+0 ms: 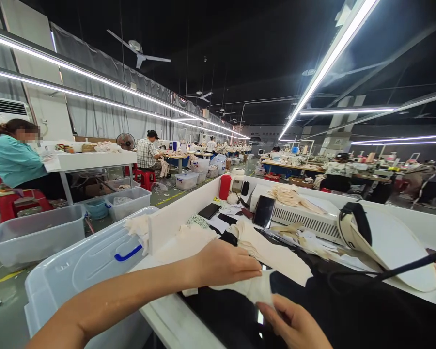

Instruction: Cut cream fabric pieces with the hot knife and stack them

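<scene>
Two hands are working low in the frame: the left hand is pressing flat, ungripped, on a cream fabric piece, while the right hand is pinching its lower edge.

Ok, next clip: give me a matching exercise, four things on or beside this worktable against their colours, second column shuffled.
Things:
1. cylinder container at the far end of the table
2. handle on the clear bin lid beside the table
3. fabric piece under the left hand
4. phone leaning against the white machine

Colours:
A. blue
B. black
C. red
D. cream

Pairs: 1-C, 2-A, 3-D, 4-B

The right hand pinches the near edge of the same fabric piece.
</scene>
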`<state>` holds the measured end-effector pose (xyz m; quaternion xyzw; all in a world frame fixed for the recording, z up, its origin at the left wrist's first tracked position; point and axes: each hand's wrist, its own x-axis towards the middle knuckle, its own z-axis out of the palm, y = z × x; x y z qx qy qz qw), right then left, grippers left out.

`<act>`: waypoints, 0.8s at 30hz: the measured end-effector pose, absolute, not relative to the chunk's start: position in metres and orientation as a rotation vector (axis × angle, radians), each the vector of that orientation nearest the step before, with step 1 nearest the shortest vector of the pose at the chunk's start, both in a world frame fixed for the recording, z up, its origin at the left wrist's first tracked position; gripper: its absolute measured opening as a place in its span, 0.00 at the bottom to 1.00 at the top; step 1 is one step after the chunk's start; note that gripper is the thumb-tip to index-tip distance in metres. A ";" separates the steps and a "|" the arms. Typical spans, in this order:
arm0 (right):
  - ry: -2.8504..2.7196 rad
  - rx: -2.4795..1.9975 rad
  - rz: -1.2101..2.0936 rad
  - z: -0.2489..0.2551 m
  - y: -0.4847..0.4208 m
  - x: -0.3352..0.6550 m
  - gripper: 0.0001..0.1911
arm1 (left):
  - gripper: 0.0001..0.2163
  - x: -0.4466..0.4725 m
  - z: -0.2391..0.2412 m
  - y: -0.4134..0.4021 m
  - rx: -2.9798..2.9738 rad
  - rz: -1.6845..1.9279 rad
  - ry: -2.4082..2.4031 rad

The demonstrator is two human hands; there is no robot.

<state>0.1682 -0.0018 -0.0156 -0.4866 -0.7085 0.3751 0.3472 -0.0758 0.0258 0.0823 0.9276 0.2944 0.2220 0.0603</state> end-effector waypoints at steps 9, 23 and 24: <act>-2.102 -1.400 0.336 -0.036 0.030 0.217 0.22 | 0.24 -0.038 0.001 0.019 3.240 0.495 0.600; -2.181 -1.231 -0.900 -0.056 0.027 0.259 0.35 | 0.27 -0.033 -0.021 0.021 3.282 0.691 0.413; -2.231 -1.167 -0.859 -0.054 0.024 0.254 0.36 | 0.27 -0.033 -0.020 0.020 3.284 0.674 0.421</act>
